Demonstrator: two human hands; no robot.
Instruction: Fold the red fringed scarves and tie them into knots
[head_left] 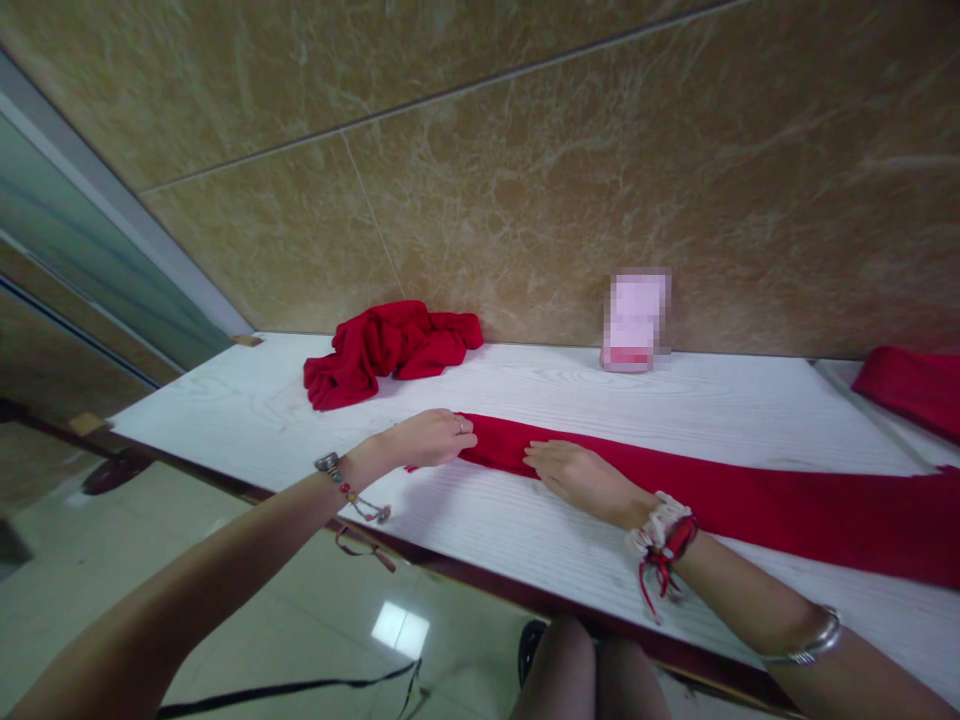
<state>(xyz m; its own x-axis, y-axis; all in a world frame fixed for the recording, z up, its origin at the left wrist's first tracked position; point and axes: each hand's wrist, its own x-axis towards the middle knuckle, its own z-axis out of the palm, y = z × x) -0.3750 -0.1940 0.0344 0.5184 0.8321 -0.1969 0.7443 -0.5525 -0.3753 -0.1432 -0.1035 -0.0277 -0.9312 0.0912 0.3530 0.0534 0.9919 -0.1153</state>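
A long folded strip of red cloth [690, 485] runs along the white table from the middle to the right edge of the view. At its left end, my left hand [431, 437] is closed with curled fingers on the cloth; a bit of red shows below that hand. My right hand [581, 482] lies palm down on the strip a little farther right, fingers stretched out and flat. Behind my left hand, a crumpled red cloth [394, 350] lies in a loose heap, touched by neither hand.
The white wood-grain table [540, 540] stands against a brown marbled wall [480, 220]. A pinkish phone-like object [634, 320], blurred out, leans on that wall. More red cloth [911, 390] lies at the far right. A dark strap [300, 688] is over the tiled floor.
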